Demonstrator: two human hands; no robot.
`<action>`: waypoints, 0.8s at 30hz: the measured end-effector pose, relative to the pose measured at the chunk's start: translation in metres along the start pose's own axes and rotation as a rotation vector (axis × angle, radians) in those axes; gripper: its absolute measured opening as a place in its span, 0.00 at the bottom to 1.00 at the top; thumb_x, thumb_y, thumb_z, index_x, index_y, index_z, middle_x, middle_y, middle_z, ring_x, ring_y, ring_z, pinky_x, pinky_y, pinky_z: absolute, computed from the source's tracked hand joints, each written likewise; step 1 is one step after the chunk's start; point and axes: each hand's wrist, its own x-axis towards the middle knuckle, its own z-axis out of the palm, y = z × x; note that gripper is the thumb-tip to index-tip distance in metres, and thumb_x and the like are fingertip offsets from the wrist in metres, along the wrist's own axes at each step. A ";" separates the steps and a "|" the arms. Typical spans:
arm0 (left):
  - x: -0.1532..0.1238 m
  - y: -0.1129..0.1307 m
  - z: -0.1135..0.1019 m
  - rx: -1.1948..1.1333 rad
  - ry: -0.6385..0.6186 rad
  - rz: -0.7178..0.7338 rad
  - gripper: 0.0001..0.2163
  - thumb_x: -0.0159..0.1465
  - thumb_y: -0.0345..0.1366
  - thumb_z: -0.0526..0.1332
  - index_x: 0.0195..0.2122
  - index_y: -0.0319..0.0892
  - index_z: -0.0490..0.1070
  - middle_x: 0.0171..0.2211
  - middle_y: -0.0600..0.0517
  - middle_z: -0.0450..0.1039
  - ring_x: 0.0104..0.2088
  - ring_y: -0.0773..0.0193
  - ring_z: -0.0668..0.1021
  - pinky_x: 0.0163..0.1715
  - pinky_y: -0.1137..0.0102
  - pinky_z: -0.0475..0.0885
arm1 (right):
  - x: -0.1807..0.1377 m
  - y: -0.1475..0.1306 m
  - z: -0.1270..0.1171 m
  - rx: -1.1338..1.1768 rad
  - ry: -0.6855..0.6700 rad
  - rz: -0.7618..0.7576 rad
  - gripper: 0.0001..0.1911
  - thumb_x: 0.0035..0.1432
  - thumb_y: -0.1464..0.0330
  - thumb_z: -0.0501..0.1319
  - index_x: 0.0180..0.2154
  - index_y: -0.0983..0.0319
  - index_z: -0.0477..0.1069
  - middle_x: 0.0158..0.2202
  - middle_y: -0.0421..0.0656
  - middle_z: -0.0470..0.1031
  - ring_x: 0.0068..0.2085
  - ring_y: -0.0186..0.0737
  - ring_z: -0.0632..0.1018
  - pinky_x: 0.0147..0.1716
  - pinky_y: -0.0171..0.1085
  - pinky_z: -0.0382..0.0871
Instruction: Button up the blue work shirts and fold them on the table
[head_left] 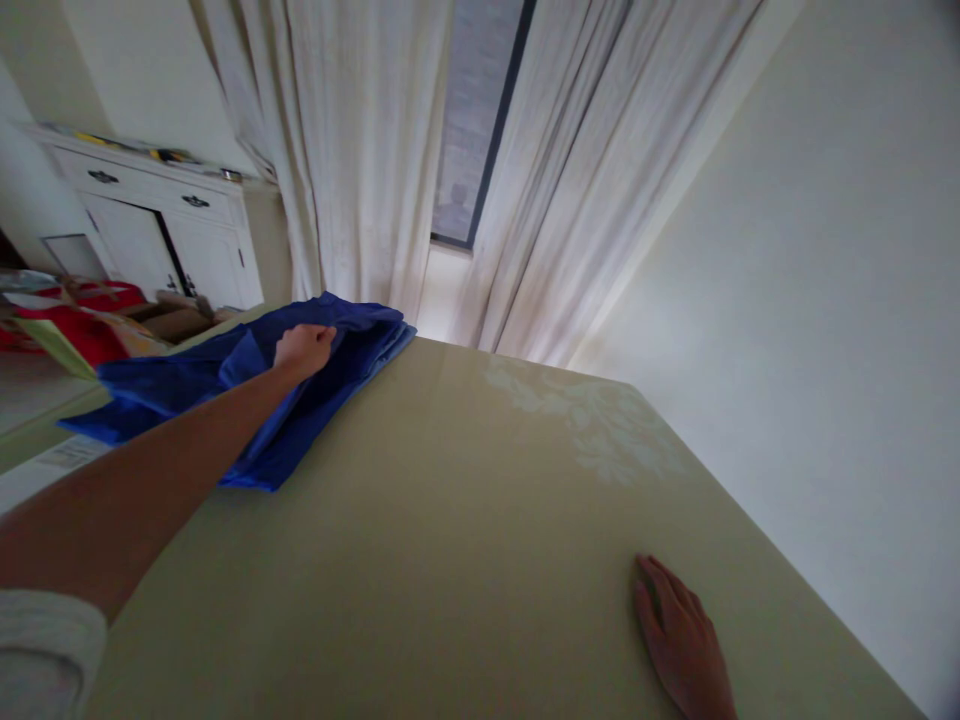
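Note:
A folded blue cloth (pixel 330 390) lies at the far left corner of a pale beige mattress (pixel 465 520). My left arm reaches out across the mattress, and my left hand (pixel 303 348) is closed on the top fold of the blue cloth. Near the front right of the mattress, my right hand (pixel 681 640) rests flat with its fingers stretched out, holding nothing.
White curtains (pixel 375 150) hang behind the mattress around a dark window (pixel 476 120). A plain wall (pixel 825 300) runs along the right side. At the left stand a white cabinet (pixel 161 215) and red items (pixel 90 325) among clutter.

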 end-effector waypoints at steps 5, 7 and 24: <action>-0.020 0.067 -0.034 -0.018 0.116 0.219 0.24 0.74 0.50 0.46 0.49 0.40 0.76 0.51 0.47 0.77 0.51 0.53 0.75 0.54 0.62 0.68 | -0.001 0.000 0.001 0.008 0.004 -0.023 0.29 0.67 0.55 0.46 0.58 0.63 0.71 0.58 0.52 0.75 0.57 0.56 0.76 0.59 0.56 0.67; -0.040 0.089 -0.025 -0.101 -0.077 0.415 0.23 0.73 0.51 0.48 0.46 0.43 0.78 0.45 0.48 0.80 0.47 0.55 0.78 0.50 0.66 0.69 | -0.001 0.000 0.002 0.017 -0.004 -0.012 0.30 0.67 0.54 0.45 0.58 0.63 0.71 0.59 0.52 0.74 0.58 0.56 0.75 0.59 0.56 0.67; -0.109 0.155 -0.048 -0.053 0.187 0.118 0.23 0.76 0.38 0.37 0.63 0.42 0.65 0.51 0.42 0.76 0.53 0.48 0.77 0.53 0.56 0.70 | 0.016 -0.060 -0.030 0.195 -0.053 -0.033 0.24 0.71 0.58 0.47 0.55 0.63 0.72 0.54 0.55 0.77 0.54 0.55 0.76 0.56 0.54 0.70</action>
